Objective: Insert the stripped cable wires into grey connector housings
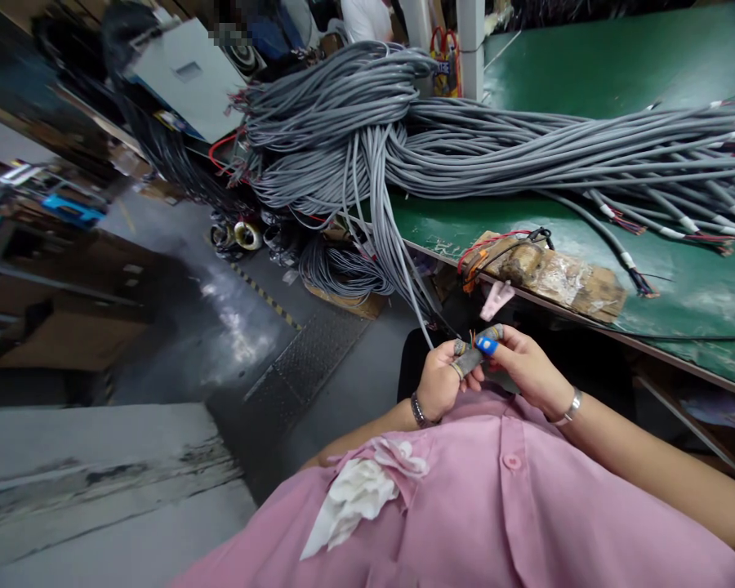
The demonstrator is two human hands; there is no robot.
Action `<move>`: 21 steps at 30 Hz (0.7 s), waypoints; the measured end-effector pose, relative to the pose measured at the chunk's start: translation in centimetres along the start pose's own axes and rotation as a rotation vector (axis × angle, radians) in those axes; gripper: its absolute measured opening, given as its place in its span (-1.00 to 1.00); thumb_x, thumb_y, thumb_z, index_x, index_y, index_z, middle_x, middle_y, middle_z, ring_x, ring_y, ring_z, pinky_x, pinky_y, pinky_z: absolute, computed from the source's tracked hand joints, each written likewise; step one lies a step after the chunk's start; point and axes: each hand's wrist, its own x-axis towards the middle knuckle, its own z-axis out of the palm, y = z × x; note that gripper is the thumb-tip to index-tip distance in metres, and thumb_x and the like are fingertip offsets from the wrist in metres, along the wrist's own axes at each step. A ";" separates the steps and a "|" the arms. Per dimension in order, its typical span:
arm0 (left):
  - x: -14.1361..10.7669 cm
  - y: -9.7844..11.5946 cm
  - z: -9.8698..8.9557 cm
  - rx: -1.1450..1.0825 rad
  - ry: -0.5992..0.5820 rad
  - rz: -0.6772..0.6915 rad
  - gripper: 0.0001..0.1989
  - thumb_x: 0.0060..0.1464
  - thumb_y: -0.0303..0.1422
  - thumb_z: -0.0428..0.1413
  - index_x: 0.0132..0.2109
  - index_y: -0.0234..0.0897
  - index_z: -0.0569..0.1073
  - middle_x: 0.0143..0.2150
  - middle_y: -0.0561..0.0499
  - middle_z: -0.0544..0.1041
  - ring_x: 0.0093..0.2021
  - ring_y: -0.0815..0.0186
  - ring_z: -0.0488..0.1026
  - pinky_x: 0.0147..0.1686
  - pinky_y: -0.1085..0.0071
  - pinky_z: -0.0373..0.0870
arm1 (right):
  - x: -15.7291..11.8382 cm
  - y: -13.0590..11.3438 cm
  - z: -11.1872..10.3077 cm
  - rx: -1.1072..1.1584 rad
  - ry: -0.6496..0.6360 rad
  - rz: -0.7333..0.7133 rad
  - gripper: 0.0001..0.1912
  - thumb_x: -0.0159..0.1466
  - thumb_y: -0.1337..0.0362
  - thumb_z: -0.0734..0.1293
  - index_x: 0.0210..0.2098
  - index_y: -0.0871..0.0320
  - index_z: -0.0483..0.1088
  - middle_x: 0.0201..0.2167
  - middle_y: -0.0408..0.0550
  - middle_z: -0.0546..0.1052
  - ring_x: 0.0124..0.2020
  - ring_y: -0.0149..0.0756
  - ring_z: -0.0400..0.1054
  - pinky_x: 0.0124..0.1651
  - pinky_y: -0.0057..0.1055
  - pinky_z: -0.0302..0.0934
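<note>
In front of my pink shirt, my left hand [439, 382] is closed around the end of a grey cable [425, 325] that hangs down from the bench. Thin coloured wires [473, 338] stick up out of that end, between the two hands. My right hand [530, 369] is pinched at these wires, its fingertips meeting those of the left. A blue wrap [487, 345] covers the right thumb tip, and greyish tape is wound round several fingers. Exactly which wires the right fingers grip is hidden.
A big heap of grey cables [343, 114] lies over the green bench [588, 65], stripped ends to the right. At the bench edge sit a wooden block [563, 282] and a pink clip [497, 300]. More cable coils [346, 269] lie below, near a metal floor plate [309, 371].
</note>
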 end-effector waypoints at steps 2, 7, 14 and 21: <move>0.0 0.1 -0.1 0.014 -0.014 -0.009 -0.69 0.01 -0.16 0.15 -0.45 -0.34 0.37 -0.58 0.04 0.48 -0.69 0.48 0.34 -0.72 0.56 0.08 | 0.1 -0.2 -0.1 -0.025 -0.080 -0.005 -0.66 0.10 0.05 0.43 -0.30 0.17 0.40 -0.54 -0.14 0.47 -0.55 -0.41 0.30 -0.47 -0.44 0.14; 0.0 0.0 0.0 -0.011 -0.021 0.002 -0.71 0.02 -0.19 0.15 -0.46 -0.34 0.37 -0.58 0.04 0.48 -0.69 0.47 0.34 -0.73 0.57 0.08 | 0.2 -0.3 0.2 -0.009 -0.006 -0.008 -0.69 0.06 0.06 0.45 -0.42 0.18 0.40 -0.56 -0.16 0.44 -0.57 -0.45 0.26 -0.48 -0.45 0.13; -0.1 -0.2 0.2 -0.063 0.039 0.050 -0.70 0.02 -0.18 0.16 -0.47 -0.33 0.37 -0.60 0.06 0.46 -0.69 0.47 0.35 -0.74 0.58 0.10 | -0.2 -0.5 0.2 0.026 0.018 0.012 -0.69 0.06 0.07 0.47 -0.33 0.15 0.44 -0.47 -0.15 0.46 -0.53 -0.46 0.25 -0.45 -0.45 0.14; 0.4 0.1 0.3 -0.109 0.088 0.069 -0.71 0.02 -0.19 0.17 -0.45 -0.33 0.36 -0.59 0.07 0.45 -0.69 0.48 0.34 -0.74 0.59 0.09 | -0.4 -0.9 -0.6 -0.006 0.021 0.023 -0.68 0.02 0.09 0.49 -0.42 0.17 0.38 -0.60 -0.22 0.37 -0.57 -0.47 0.18 -0.46 -0.44 0.11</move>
